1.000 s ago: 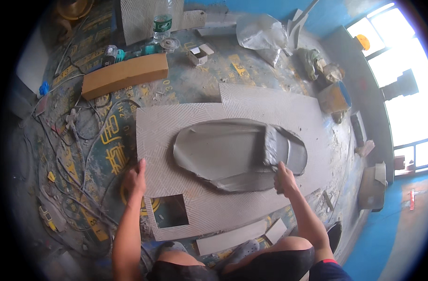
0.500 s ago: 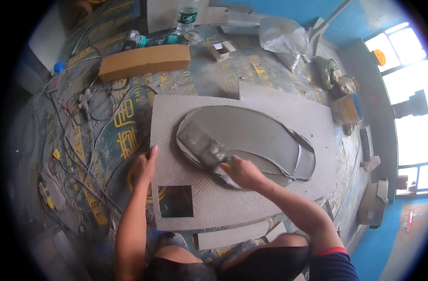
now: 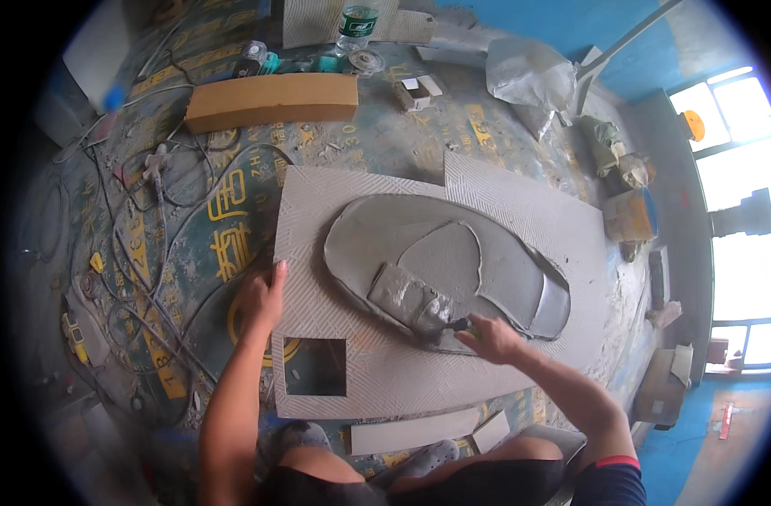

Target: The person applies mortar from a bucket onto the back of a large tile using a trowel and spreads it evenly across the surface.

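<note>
A large pale, ridged tile panel (image 3: 533,211) lies on the floor in front of me, with a square cut-out near its lower left corner. A thick, smooth oval of grey mortar (image 3: 377,228) covers its middle, marked by curved sweeps. My right hand (image 3: 495,337) is closed on the handle of a trowel (image 3: 402,291), whose mortar-smeared blade rests in the lower middle of the oval. My left hand (image 3: 265,295) grips the panel's left edge, thumb on top and fingers mostly hidden.
Behind lie a long cardboard box (image 3: 267,101), power tools (image 3: 255,57), a bottle (image 3: 356,29) and a plastic bag (image 3: 529,72). Tangled cables (image 3: 141,278) spread at left; a bucket (image 3: 625,215) and carton (image 3: 663,388) stand right by the window. Narrow tile strips (image 3: 411,430) lie by my feet.
My trowel went from the oval's right end to its left end, then back toward the lower middle, leaving new curved marks. My left hand still holds the panel's edge.
</note>
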{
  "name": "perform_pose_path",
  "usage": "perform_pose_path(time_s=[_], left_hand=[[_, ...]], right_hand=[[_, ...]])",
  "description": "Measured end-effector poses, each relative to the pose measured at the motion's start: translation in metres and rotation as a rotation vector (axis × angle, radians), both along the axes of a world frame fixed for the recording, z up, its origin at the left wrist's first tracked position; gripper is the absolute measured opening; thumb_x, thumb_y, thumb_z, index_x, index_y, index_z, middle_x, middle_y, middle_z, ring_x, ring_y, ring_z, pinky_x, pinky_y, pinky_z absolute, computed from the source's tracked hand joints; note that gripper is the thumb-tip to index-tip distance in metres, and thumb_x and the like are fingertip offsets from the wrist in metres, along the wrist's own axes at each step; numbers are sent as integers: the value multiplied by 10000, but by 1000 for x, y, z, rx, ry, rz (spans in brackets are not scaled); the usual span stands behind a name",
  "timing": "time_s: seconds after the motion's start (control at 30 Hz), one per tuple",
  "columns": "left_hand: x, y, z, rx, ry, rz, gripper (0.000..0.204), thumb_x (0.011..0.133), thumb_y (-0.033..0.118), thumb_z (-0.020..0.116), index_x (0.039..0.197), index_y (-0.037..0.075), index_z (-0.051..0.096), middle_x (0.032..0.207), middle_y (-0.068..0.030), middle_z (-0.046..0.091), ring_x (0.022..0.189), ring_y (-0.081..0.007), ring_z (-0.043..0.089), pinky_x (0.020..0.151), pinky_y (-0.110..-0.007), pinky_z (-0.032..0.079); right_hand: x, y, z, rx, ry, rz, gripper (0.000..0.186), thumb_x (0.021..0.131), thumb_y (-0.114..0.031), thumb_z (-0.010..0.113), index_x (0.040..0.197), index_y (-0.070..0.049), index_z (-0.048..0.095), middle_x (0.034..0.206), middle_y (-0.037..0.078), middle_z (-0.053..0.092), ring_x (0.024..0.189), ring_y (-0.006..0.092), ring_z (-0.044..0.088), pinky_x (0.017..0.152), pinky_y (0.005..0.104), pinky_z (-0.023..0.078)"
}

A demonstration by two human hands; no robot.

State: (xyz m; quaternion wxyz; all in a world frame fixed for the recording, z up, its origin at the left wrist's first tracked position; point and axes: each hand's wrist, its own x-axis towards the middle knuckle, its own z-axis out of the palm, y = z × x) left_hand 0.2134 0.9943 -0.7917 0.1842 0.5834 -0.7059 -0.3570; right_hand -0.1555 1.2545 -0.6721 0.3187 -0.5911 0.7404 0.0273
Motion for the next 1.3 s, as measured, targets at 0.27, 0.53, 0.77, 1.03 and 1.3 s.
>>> perform_pose_path(time_s=[0.27,0.53,0.77,1.03,1.3], left_hand=[[-1,-3,5,24,-125,-36,653,978,611,401,885,64,744,895,-178,710,865,-391,663,733,-487,502],[-2,-2,4,-37,-84,13,635,969,596,445,794,52,724,844,-185,689,840,-385,647,742,-490,490],[6,3,4,-37,-69,24,618,967,574,462,797,39,719,876,-197,684,891,-395,629,788,-493,480],[-8,0,9,-58,-50,8,616,970,572,454,825,39,727,901,-194,687,913,-394,625,823,-493,478],[2,3,4,62,-71,24,634,978,585,432,867,35,730,911,-199,686,940,-400,621,844,-489,477]], right_hand=[[-107,-120,2,-147,357,18,444,922,-500,637,1021,-76,548,782,202,689,800,430,680,680,514,541],[-123,-216,2,-321,413,-89,375,946,-420,632,1071,-69,582,901,228,699,902,430,672,747,510,515],[-78,-226,31,-31,79,-153,455,978,-487,562,1060,-45,628,800,155,683,780,320,682,741,448,511],[-62,-270,-13,-224,191,-77,529,985,-530,516,1123,-36,644,882,252,686,903,442,660,778,504,494],[-50,-181,1,61,-169,-282,602,984,-590,490,925,4,573,672,129,612,712,262,653,675,419,505]])
